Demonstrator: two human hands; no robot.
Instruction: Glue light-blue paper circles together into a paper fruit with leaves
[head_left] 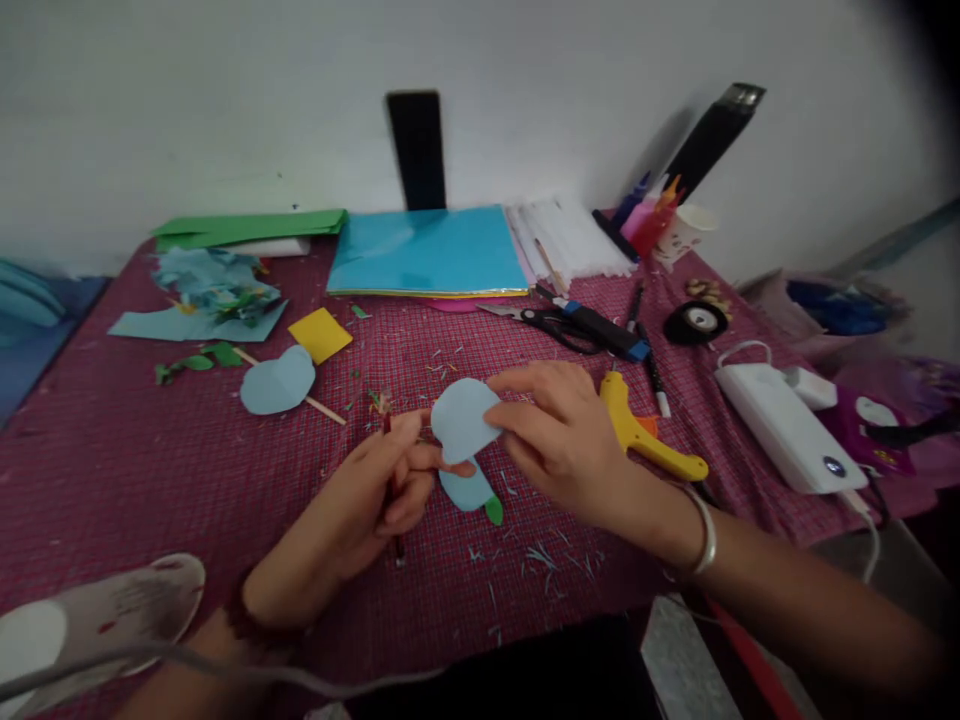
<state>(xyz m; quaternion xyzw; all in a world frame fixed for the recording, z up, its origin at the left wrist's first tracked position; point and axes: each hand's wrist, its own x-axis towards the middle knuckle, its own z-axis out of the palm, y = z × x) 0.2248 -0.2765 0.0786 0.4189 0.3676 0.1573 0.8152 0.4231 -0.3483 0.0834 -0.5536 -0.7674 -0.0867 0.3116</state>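
My right hand (559, 440) pinches the right edge of a rounded light blue paper piece (463, 418) between thumb and fingers. My left hand (394, 480) is curled around a thin dark red pencil-like stick (399, 545); its fingertips reach the paper's left and lower edge, one of them partly behind it. Just below, another light blue paper piece (465, 488) lies on the table beside a small green paper leaf (493, 510). To the left, a light blue paper shape (277, 382) rests with a wooden stick (326, 410) against it.
A yellow glue gun (645, 430) lies right of my right hand. Behind are black scissors (559, 325), a blue-and-black cutter (604, 328) and a stack of coloured paper (431, 255). A white power bank (787, 430) stands right; a cable (225, 660) crosses the front left.
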